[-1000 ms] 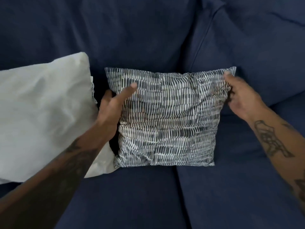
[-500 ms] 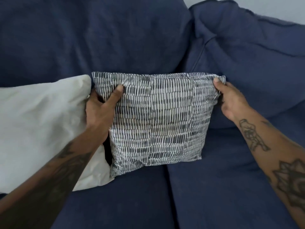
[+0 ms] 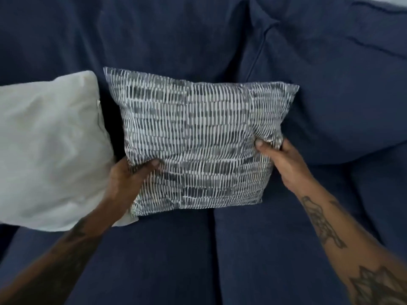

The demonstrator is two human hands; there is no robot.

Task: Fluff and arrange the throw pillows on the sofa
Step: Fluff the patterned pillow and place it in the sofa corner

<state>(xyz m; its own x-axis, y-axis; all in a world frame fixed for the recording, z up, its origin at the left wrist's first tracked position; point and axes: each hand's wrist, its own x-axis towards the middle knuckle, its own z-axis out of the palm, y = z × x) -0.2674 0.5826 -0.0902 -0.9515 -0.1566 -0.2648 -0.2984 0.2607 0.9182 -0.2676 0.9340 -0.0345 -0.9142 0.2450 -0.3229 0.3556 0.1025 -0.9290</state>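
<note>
Throw pillows sat on the navy sofa point(image 3: 176, 256), propped against its back cushions: the plain white pillow point(image 3: 50, 150) at the left, the patterned pillow point(image 3: 198, 142) upright just beside it, over the seam between the seat cushions. Its wider axis ran left to right, squarely between the hands. The left hand point(image 3: 127, 179) pinched its lower left edge; the right hand point(image 3: 284, 159) bunched fabric at its right edge. Both hands looked equally near, so an inward squeeze seemed the likely fluffing move.

Both hands dropped from top corners to the patterned pillow's point(image 3: 198, 137) sides.
</note>
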